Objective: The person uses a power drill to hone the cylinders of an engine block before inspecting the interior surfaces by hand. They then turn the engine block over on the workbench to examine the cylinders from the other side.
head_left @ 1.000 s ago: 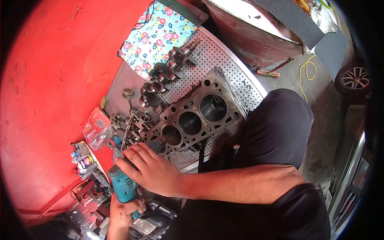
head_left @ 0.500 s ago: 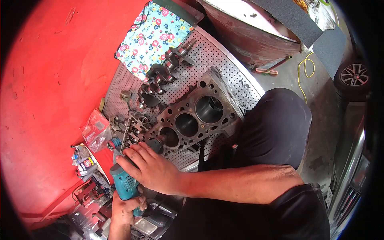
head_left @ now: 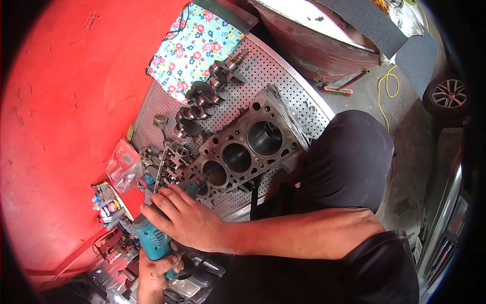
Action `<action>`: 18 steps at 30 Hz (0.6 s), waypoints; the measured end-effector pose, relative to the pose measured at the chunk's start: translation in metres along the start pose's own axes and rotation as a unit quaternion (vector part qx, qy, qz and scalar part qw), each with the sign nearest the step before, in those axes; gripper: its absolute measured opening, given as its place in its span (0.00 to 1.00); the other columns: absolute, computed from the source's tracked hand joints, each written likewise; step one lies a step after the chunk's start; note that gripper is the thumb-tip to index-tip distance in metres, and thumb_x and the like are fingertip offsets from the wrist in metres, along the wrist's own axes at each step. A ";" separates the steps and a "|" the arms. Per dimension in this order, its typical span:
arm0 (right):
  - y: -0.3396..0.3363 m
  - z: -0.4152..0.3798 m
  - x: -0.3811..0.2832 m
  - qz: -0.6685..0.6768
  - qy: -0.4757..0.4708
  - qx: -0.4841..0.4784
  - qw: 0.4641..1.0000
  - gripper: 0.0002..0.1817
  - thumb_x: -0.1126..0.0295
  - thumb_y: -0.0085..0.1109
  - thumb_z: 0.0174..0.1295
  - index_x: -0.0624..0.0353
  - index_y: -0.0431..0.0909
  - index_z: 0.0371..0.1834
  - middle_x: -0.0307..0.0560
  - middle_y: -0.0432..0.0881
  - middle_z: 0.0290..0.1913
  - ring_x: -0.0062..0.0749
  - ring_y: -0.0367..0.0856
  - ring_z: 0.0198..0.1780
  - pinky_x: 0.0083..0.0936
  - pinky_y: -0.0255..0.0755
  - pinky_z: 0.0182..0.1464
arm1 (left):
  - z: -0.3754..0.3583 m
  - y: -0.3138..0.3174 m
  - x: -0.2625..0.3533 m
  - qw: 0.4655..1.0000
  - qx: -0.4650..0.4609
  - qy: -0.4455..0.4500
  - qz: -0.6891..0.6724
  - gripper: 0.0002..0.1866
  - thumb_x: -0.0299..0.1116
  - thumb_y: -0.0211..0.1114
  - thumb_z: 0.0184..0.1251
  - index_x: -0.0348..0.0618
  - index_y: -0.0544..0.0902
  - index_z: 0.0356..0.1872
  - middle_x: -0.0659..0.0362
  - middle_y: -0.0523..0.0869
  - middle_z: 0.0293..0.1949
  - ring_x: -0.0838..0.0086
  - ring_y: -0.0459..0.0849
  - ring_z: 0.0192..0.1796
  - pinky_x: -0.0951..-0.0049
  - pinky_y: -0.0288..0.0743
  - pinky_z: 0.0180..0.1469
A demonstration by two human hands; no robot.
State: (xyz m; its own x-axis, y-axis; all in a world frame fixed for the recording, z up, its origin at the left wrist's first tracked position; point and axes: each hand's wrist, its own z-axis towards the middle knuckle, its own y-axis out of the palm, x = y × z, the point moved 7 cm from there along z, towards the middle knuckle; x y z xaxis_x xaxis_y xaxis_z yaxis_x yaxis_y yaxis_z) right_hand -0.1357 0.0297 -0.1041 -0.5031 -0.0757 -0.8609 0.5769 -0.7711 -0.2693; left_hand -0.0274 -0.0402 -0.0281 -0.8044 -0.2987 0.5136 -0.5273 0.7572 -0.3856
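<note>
A teal power drill (head_left: 154, 237) points up and right toward the grey engine block (head_left: 242, 178). Around its handle, my left hand (head_left: 156, 271) is closed. My right hand (head_left: 195, 220) lies over the front of the drill body with its fingers curled round it. Ahead of that hand the drill's dark chuck (head_left: 199, 180) shows, its tip at the edge of a bore near the lower end of the block. Whatever is fitted in the chuck is too dark to make out. Wide round bores open on the block's top face.
A crankshaft (head_left: 202, 96) lies on the perforated metal bench (head_left: 283, 68), beside a floral cloth (head_left: 202, 48). Loose metal parts, including a piston (head_left: 160, 120), sit left of the block. My bent knee (head_left: 349, 157) is close to the block's right side. A yellow cord (head_left: 385, 93) runs over the floor.
The drill has shifted slightly left and down, back from the block, with both hands moving along on it. The block and crankshaft stay where they were.
</note>
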 end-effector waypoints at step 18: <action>0.001 -0.005 0.011 -0.011 -0.001 0.008 1.000 0.35 0.64 0.57 0.65 0.63 0.63 0.76 0.64 0.76 0.64 0.59 0.76 0.67 0.54 0.64 0.77 | 0.011 0.006 -0.004 0.999 -0.004 0.009 0.046 0.18 0.21 0.67 0.46 0.31 0.79 0.42 0.53 0.80 0.23 0.66 0.77 0.19 0.65 0.76 0.27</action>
State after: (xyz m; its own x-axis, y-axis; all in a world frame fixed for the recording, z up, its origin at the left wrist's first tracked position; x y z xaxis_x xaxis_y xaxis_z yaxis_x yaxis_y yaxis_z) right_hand -0.1379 0.0313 -0.1160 -0.5171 -0.0605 -0.8538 0.5553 -0.7828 -0.2808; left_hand -0.0310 -0.0408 -0.0410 -0.8446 -0.2177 0.4892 -0.4492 0.7854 -0.4259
